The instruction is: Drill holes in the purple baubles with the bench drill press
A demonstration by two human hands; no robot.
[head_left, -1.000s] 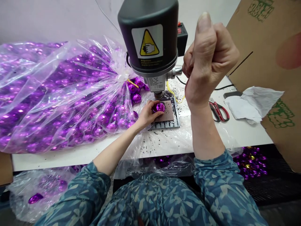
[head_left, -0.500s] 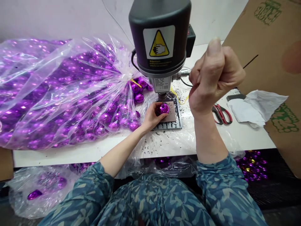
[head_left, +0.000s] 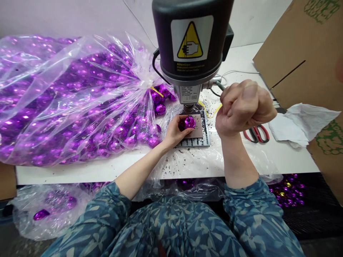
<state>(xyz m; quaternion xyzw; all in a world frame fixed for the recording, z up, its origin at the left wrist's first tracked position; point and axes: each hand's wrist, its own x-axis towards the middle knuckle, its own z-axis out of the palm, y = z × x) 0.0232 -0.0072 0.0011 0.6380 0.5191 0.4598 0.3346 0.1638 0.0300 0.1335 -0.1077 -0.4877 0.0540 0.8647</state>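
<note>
one purple faceted ball (head_left: 190, 122) sits on a brown board (head_left: 198, 130), directly below the chuck (head_left: 189, 108) of a black bench drill press (head_left: 195, 69). contact between a drill bit and the ball cannot be confirmed at this size. the left hand (head_left: 175, 131) grips the ball from its left side, thumb on the near side and fingers on the far side. the board lies on the slotted metal base (head_left: 194, 142) of the press.

the right hand (head_left: 245, 107) is raised to the right of the press and closed in a fist around the end of the feed lever (head_left: 219, 85); the gripped part is hidden by the fingers. a yellow triangular warning label (head_left: 192, 37) faces the operator on the motor housing.

dark shavings (head_left: 167, 160) are scattered over the base and the white surface (head_left: 289, 159). a yellow cord (head_left: 205, 107) lies behind the base, to its right. left of the press, a large clear plastic bag (head_left: 146, 76) full of purple balls lies on its side, with a yellow tie (head_left: 157, 91) near its gathered neck. to the right are red-and-black scissors (head_left: 264, 135), partly behind the right forearm, then crumpled white paper (head_left: 286, 125) beside a cardboard box (head_left: 300, 82). below the surface, at right, is a heap of purple and gold pieces (head_left: 286, 191).
</note>
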